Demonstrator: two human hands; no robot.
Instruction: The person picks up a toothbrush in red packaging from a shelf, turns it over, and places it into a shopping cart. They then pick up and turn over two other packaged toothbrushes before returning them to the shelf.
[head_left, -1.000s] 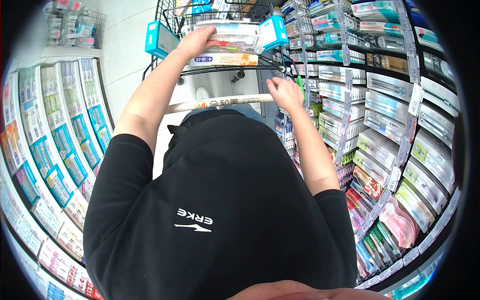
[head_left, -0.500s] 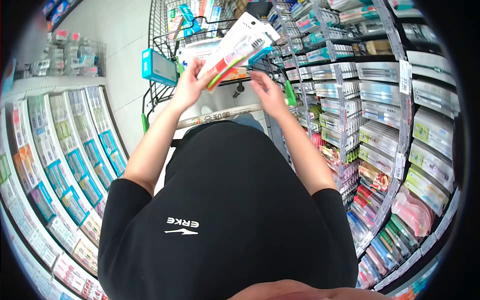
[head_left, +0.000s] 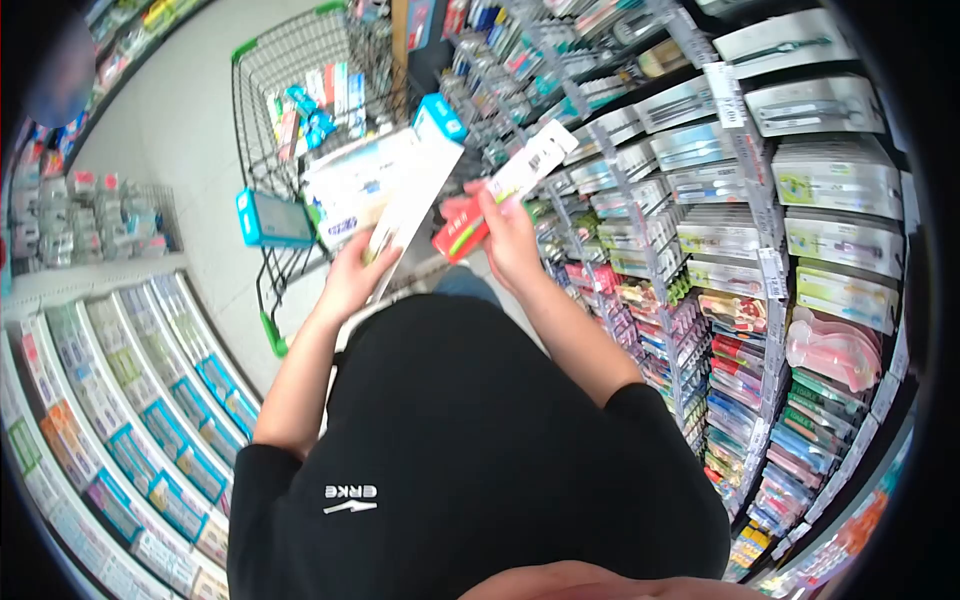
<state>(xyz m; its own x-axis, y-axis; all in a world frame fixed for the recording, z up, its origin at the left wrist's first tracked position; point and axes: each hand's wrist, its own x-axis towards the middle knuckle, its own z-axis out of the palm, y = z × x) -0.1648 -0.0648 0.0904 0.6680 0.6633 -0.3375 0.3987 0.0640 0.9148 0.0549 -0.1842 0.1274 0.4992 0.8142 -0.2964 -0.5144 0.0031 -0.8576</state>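
In my left hand (head_left: 358,275) is a long white flat package (head_left: 428,190), tilted up and away from me; its printing is too washed out to read. My right hand (head_left: 512,240) grips a red and white toothbrush pack (head_left: 465,235) with a green stripe, its barcode end pointing up to the right. The two packs are apart, both over the near end of a shopping cart (head_left: 262,150). Just beyond the white package stands a blue box (head_left: 440,120). A second blue box (head_left: 272,220) is at the cart's left side.
Several small packs (head_left: 318,115) lie in the cart's basket. On the right, a rack (head_left: 840,185) of hanging toothbrush packs comes close to my right arm. Low shelves (head_left: 130,400) of boxed goods run along the left. Pale floor tiles (head_left: 195,190) show beyond the cart's left side.
The packs, held together in my left hand before, are now apart. My right hand has closed on the red toothbrush pack and moved it right. The view has turned; the cart appears further left.
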